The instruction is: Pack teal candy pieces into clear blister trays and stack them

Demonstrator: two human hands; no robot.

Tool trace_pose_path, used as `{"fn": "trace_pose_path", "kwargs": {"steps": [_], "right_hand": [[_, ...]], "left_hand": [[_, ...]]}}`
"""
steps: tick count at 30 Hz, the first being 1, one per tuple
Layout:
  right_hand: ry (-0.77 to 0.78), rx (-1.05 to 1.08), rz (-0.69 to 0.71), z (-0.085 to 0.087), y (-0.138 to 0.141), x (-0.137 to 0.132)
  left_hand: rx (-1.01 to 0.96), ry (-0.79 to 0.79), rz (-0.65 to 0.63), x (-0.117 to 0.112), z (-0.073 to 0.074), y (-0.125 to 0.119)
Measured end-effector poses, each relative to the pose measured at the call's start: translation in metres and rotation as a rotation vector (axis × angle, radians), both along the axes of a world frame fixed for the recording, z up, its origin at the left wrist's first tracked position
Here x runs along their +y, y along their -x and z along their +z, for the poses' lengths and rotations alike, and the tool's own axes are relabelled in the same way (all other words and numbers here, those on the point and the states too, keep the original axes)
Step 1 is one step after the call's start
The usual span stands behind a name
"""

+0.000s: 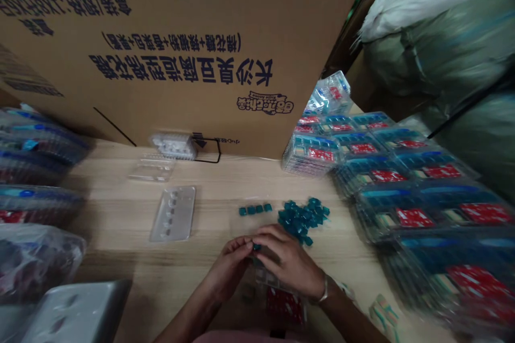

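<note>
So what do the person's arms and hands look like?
The left hand and right hand wear no gloves. No sleeves show on the forearms. A thin, pale, shiny band circles the right wrist. Pink clothing peeks in below.

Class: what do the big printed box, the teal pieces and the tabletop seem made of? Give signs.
Printed box: matte cardboard, judging by its brown, inked face.
Teal pieces: glossy, perhaps plastic or wrapped in it; bright glints show, but blur leaves it open.
Tabletop: wood or laminate, low sheen, from its pale streaky grain.
</note>
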State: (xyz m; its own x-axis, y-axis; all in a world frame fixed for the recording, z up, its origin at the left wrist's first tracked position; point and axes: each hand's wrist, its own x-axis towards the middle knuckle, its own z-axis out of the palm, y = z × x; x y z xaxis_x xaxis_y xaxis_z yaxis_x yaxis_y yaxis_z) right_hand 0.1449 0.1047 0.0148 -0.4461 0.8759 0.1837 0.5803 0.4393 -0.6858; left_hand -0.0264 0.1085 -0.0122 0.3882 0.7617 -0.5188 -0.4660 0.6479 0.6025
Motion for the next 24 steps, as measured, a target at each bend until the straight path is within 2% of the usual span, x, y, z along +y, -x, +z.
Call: {"fn": "trace_pose_path", "kwargs": {"steps": [3, 6, 8, 12, 14, 17, 21, 24], "right_hand": [[-0.026, 0.038, 0.060, -0.001, 0.018, 0.010], [-0.057, 0.010, 0.054, -0.013, 0.027, 0.039], [-0.094, -0.079, 0.063, -0.025, 0.034, 0.062], [-0.144, -0.275, 0.092, -0.045, 0.046, 0.093], [-0.121, -0.293, 0.079, -0.049, 0.049, 0.099], [-0.063, -0.332, 0.104, -0.046, 0.050, 0.100], [-0.118, -0.499, 0.152, -0.038, 0.052, 0.097], [-0.141, -0.517, 0.171, -0.040, 0.055, 0.092]], "left_hand": [[0.211, -0.145, -0.019, 0.002, 0.000, 0.009], [0.701, -0.486, 0.057, 0.011, -0.004, 0.028], [0.968, -0.742, 0.071, 0.020, -0.012, 0.039], [1.196, -1.092, -0.089, 0.031, -0.033, 0.046], [1.255, -1.173, -0.132, 0.032, -0.039, 0.046], [1.263, -1.222, -0.192, 0.033, -0.041, 0.046], [1.269, -1.261, -0.226, 0.033, -0.041, 0.046], [1.299, -1.265, -0.233, 0.030, -0.043, 0.047]]}}
